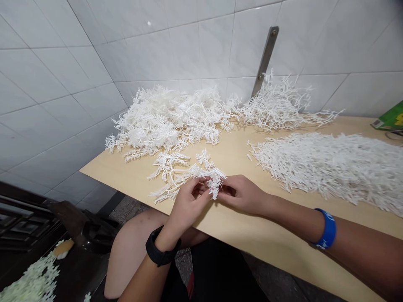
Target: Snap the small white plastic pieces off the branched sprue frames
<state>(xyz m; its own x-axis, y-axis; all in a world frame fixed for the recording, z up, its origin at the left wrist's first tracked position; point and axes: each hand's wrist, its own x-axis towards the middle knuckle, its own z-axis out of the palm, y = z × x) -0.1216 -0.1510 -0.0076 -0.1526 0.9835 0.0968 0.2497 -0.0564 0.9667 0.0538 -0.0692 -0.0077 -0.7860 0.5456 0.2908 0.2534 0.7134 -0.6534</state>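
My left hand point(193, 199) has its fingers closed around a white branched plastic sprig point(215, 178) just over the table's near edge. From the other side, my right hand point(241, 193) pinches at the same sprig, its fingertips partly hidden behind the fine tips. Just left of my hands, more white branching stems point(171, 172) lie on the table, some running up to my left fingers. I cannot tell whether these are joined to the sprig I hold.
On the wooden tabletop point(126, 167) a large heap of white sprigs point(170, 117) lies at the back left. A looser branch pile point(277, 105) sits by a metal bracket point(266, 61). Small white pieces point(333, 163) spread at right, near a green packet point(390, 117). Tiled walls stand behind and left.
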